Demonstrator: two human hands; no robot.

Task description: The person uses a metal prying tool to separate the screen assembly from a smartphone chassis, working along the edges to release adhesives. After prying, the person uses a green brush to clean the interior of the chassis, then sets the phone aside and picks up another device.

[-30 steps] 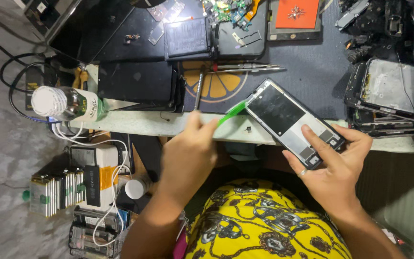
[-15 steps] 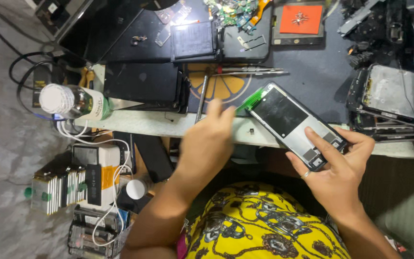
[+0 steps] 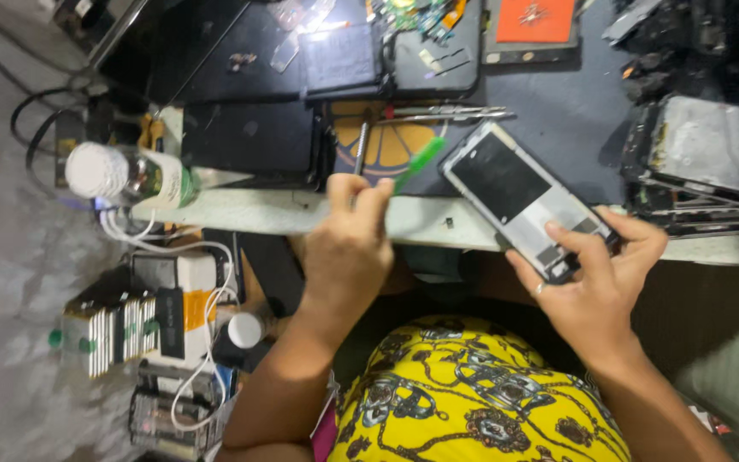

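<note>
Green plastic tool (image 3: 416,160), pinched in the left hand (image 3: 348,248), has been raised toward frame centre; the opened phone (image 3: 523,197) stays gripped by the right hand (image 3: 596,282), seemingly unshifted.

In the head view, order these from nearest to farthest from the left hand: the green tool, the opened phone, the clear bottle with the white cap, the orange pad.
From the left hand:
1. Green tool: pinched in its fingertips, pointing up and right.
2. Opened phone: to the right, held by the right hand.
3. Clear bottle: to the left, lying at the bench edge.
4. Orange pad: far up and right, at the back of the bench.
</note>
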